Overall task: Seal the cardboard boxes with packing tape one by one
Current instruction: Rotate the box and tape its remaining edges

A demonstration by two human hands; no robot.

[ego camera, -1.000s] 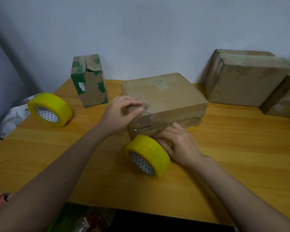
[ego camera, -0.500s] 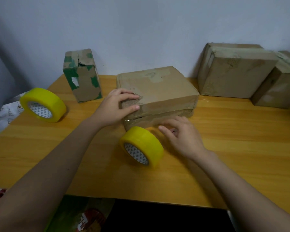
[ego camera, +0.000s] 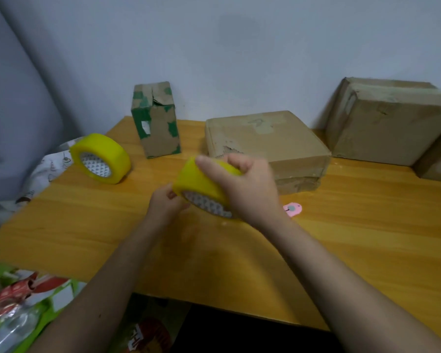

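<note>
The person holds a yellow tape roll (ego camera: 201, 182) up off the wooden table (ego camera: 367, 238), just in front of the flat cardboard box (ego camera: 267, 146). The right hand (ego camera: 242, 189) wraps over the top of the roll, fingers curled closed around its band. The left hand (ego camera: 164, 205) pinches at the roll's lower left edge with thumb and fingertips drawn together; whether it has a tape end I cannot tell. The roll is tilted, its patterned core hole facing down and toward the person, its axis slanting from upper left to lower right.

A second yellow roll (ego camera: 99, 157) lies at the table's left. A small green-patched box (ego camera: 155, 121) stands upright behind. A pink cutter (ego camera: 292, 209) lies beside the right wrist.
</note>
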